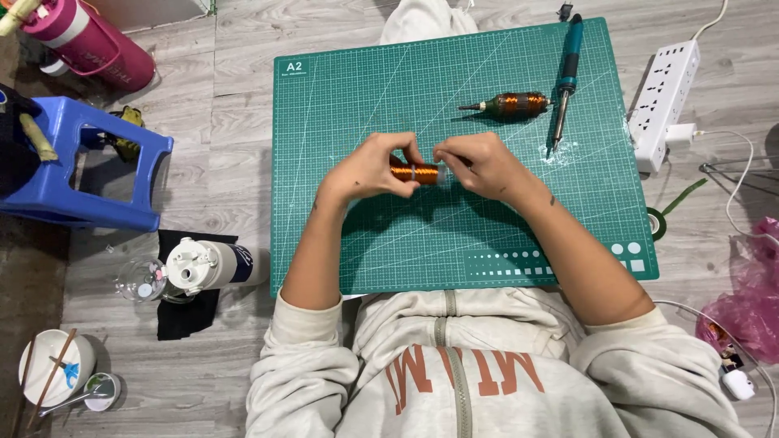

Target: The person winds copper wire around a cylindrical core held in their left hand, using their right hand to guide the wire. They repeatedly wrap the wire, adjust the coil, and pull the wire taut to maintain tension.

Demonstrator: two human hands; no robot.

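Both my hands meet over the middle of a green cutting mat (487, 235) on the floor. My left hand (369, 168) and my right hand (479, 165) hold between them a small rotor wound with copper wire (415, 173), one hand at each end. A second copper-wound rotor with a shaft (511, 104) lies on the mat further away. Beside it rests a soldering iron with a teal handle (565, 77), tip pointing toward me.
A white power strip (667, 101) with a plugged charger lies right of the mat. A blue plastic stool (77, 166), a pink bottle (89, 40) and a white bottle (213, 266) stand at left. Bowls with chopsticks (55, 369) sit bottom left; a pink bag (755, 296) at right.
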